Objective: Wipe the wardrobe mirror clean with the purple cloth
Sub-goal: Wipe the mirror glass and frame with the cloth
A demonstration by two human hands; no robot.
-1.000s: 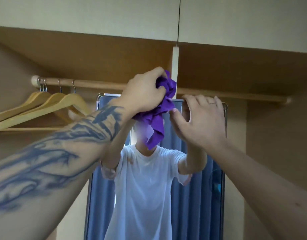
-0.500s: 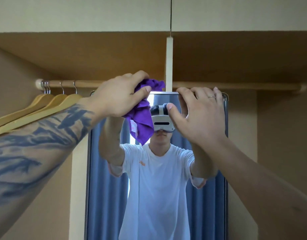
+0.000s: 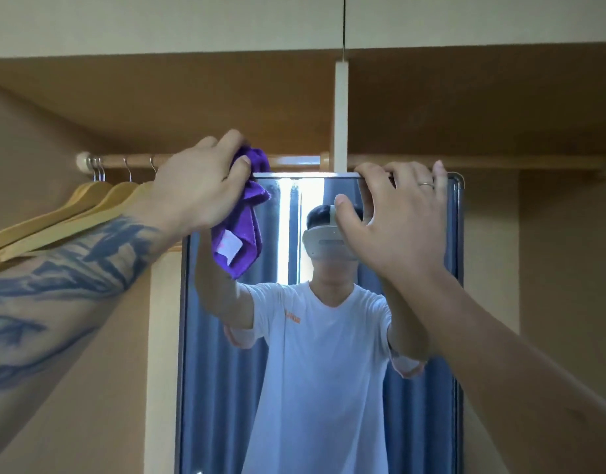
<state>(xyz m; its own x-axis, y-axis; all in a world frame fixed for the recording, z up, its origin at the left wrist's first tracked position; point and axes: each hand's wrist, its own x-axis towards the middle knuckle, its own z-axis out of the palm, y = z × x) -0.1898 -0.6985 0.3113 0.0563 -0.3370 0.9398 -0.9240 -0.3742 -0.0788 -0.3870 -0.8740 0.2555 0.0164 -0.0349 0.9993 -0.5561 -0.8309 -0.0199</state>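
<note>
A tall framed mirror stands inside the open wardrobe and reflects a person in a white T-shirt. My left hand grips the bunched purple cloth at the mirror's top left corner, with the cloth's tail and white label hanging down over the glass. My right hand holds the mirror's top edge on the right, fingers hooked over the frame and thumb against the glass. The left hand and forearm hide the mirror's upper left corner.
A wooden rail runs across the wardrobe just above the mirror. Several wooden hangers hang at its left end. A white vertical post meets the rail above the mirror. Brown wardrobe walls flank both sides.
My left hand has carried the cloth leftward along the mirror's top edge, from near the centre to the left corner. The right hand has kept its hold on the top edge.
</note>
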